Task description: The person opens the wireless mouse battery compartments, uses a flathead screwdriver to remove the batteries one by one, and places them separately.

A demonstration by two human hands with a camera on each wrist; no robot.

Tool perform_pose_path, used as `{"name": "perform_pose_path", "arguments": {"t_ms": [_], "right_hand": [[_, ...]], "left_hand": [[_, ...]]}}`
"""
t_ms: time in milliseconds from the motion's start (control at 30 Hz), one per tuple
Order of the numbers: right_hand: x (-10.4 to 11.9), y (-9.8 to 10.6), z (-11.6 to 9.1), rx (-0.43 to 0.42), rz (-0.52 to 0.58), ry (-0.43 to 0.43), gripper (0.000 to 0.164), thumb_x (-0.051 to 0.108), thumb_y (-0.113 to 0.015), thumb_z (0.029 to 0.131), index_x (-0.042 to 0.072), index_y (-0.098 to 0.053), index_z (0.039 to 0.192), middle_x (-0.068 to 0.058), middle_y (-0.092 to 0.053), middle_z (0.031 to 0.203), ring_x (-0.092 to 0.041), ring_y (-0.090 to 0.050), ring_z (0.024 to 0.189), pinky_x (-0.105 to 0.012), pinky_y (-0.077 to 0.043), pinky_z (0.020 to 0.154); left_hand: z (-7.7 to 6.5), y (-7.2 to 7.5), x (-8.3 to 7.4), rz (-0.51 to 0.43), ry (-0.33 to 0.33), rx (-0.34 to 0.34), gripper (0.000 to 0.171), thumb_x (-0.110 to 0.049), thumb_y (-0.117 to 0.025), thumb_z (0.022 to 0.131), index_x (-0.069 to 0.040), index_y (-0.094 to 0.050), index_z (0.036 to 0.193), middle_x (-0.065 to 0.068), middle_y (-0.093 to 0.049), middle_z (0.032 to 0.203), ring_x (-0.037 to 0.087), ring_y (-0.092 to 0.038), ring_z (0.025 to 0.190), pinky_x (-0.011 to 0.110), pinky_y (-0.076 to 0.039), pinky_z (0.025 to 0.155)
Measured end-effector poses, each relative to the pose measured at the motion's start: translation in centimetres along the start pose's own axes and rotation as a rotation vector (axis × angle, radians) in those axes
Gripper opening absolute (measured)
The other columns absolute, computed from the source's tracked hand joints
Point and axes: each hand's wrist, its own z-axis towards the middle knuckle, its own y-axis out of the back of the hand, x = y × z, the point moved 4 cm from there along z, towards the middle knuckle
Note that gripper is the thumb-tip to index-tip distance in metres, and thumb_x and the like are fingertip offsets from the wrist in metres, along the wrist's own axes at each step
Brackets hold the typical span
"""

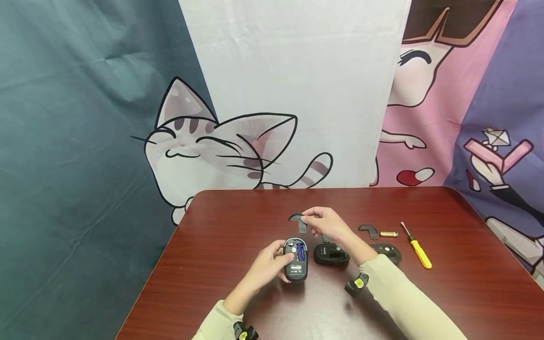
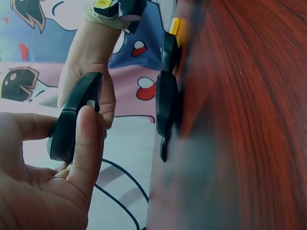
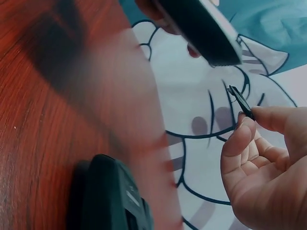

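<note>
My left hand [image 1: 270,260] grips a black computer mouse [image 1: 296,269], its underside facing me. The battery compartment stands uncovered, with a blue battery [image 1: 301,251] inside. In the left wrist view the thumb lies along the underside of the mouse [image 2: 72,120]. Above and slightly right of it, my right hand [image 1: 326,222] pinches a dark curved battery cover [image 1: 302,224] between thumb and finger. The right wrist view shows this cover [image 3: 241,101] edge-on, apart from the mouse.
A second mouse [image 1: 329,255] lies underside up below my right hand, a cover [image 1: 325,238] behind it. Further right are a third mouse [image 1: 388,252], partly behind my forearm, another cover [image 1: 369,231], a small battery [image 1: 388,233] and a yellow-handled screwdriver [image 1: 420,252].
</note>
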Motion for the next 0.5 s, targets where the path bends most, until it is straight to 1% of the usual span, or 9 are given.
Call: {"name": "perform_pose_path", "arguments": {"t_ms": [100, 233, 367, 500], "right_hand": [[-0.5, -0.7, 0.9, -0.001, -0.024, -0.011, 0.026, 0.021, -0.069, 0.097, 0.004, -0.070, 0.116, -0.008, -0.063, 0.078, -0.014, -0.056, 0.063, -0.036, -0.059, 0.061], [-1.1, -1.6, 2.0, -0.014, -0.053, -0.018, 0.024, 0.019, -0.069, 0.096, 0.004, -0.071, 0.113, -0.008, -0.062, 0.075, -0.014, -0.056, 0.062, -0.040, -0.061, 0.063], [-1.8, -2.3, 3.0, -0.034, -0.084, -0.033, 0.019, 0.018, -0.069, 0.096, 0.004, -0.071, 0.109, -0.007, -0.064, 0.076, -0.015, -0.057, 0.063, -0.038, -0.061, 0.061], [-2.4, -3.0, 3.9, -0.049, -0.154, -0.047, 0.015, 0.017, -0.071, 0.095, 0.005, -0.071, 0.105, -0.006, -0.067, 0.081, -0.015, -0.059, 0.064, -0.031, -0.060, 0.057]], "left_hand": [[-0.1, 0.3, 0.2, 0.007, 0.001, 0.001, 0.040, -0.015, -0.063, 0.098, 0.004, -0.054, 0.132, 0.020, -0.070, 0.106, 0.020, -0.070, 0.068, 0.068, -0.060, 0.060], [-0.3, 0.7, 0.3, 0.010, 0.002, 0.004, 0.040, -0.015, -0.063, 0.099, 0.004, -0.054, 0.132, 0.020, -0.070, 0.107, 0.020, -0.070, 0.068, 0.067, -0.060, 0.061], [-0.4, 1.0, 0.4, 0.012, 0.003, 0.000, 0.041, -0.015, -0.063, 0.099, 0.005, -0.054, 0.133, 0.020, -0.070, 0.107, 0.021, -0.071, 0.068, 0.066, -0.061, 0.061], [-0.4, 1.4, 0.4, 0.028, 0.010, -0.015, 0.041, -0.015, -0.063, 0.098, 0.004, -0.054, 0.133, 0.020, -0.070, 0.107, 0.021, -0.071, 0.067, 0.065, -0.061, 0.060]]}}
